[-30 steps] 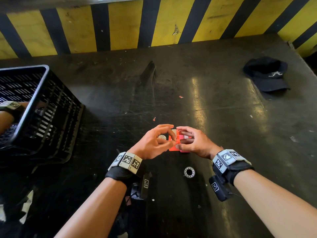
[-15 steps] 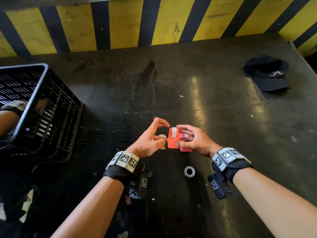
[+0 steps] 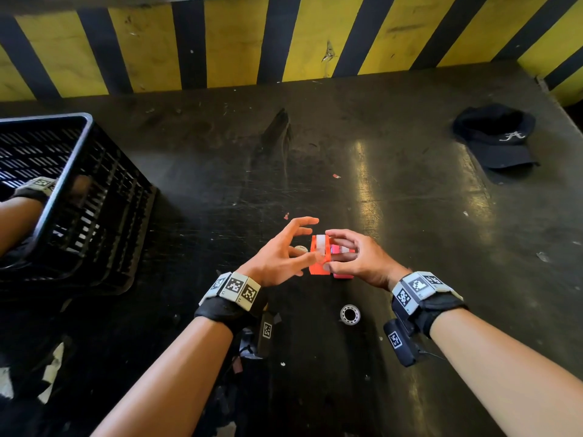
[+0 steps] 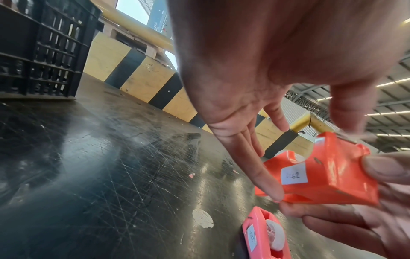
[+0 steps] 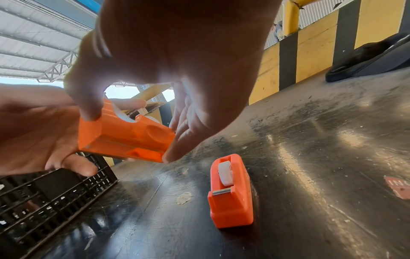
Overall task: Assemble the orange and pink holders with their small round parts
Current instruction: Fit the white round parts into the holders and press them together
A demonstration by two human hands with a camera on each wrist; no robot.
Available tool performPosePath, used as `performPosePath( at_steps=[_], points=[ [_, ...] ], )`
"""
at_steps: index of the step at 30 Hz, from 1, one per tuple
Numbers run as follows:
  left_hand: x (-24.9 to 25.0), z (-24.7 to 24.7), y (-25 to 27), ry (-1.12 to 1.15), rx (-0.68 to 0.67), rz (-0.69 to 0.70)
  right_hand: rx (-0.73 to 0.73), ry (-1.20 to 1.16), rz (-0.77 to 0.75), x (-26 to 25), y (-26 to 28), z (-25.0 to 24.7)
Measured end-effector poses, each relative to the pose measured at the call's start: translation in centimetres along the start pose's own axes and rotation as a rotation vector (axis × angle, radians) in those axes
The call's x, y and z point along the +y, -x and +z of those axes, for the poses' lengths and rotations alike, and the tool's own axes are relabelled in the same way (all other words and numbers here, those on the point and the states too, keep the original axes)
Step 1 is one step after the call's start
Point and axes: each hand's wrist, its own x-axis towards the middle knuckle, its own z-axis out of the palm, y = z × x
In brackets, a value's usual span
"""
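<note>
Above the table point(image 3: 394, 216) | our right hand point(image 3: 362, 260) pinches the orange holder point(image 3: 319, 255) | left hand point(image 3: 280, 257) fingers spread, holding nothing | press its white roll point(image 3: 321, 242) in squarely.

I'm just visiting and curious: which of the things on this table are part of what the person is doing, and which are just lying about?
Part of the job:
- orange holder, held up in the right hand, left hand open beside it
- pink holder, on the table with a white round part in it
- loose ring on the table

Just lying about:
- black crate
- dark cap
</note>
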Motion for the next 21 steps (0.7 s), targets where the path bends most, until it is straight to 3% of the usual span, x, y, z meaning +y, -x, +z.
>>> performPosePath(
  at_steps=[7, 16, 21],
  points=[
    [-0.4, -0.2, -0.2, -0.031, -0.027, 0.034, -0.001, 0.005, -0.011, -0.1, -0.1, -0.3],
    [-1.9, -0.7, -1.5, -0.068, -0.095, -0.060, -0.113, 0.124, 0.008, -0.4, -1.3, -0.4],
    [-3.4, -0.4, -2.9, -0.296, 0.000, -0.034, -0.109, 0.469, -0.030, -0.5, -3.2, -0.4]
  ],
)
